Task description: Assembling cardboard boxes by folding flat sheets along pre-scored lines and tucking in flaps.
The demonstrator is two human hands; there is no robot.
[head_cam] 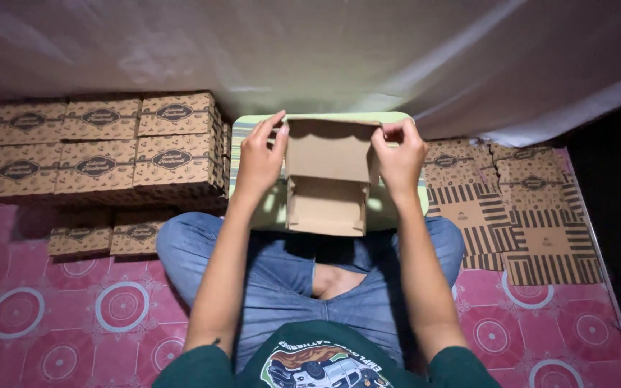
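Hands at work on a half-folded brown corrugated cardboard box, held between them over a small pale-green striped lap table.

Left hand is closed on the box's left upright wall, thumb and fingers pinching the top corner. Right hand mirrors it on the right wall, fingertips curled over the upper edge. Both grips are clamped on card, one at each top corner, likely so the side panels stay square while the back flap stands up between them. The box's open tray faces the person, its base resting on the table just below the grips, which takes the weight and leaves the fingers free to steer the flaps.

Beyond the left grip and out to that side: a stack of finished brown printed cardboard boxes, closed, set in neat rows, with two more low ones nearer the knee. Out from the right grip: a pile of flat, unfolded brown box blanks with striped edges, fanned on the floor within easy reach.

Person sits cross-legged in blue jeans on a pink patterned floor mat with white circles. A white draped cloth hangs behind everything.
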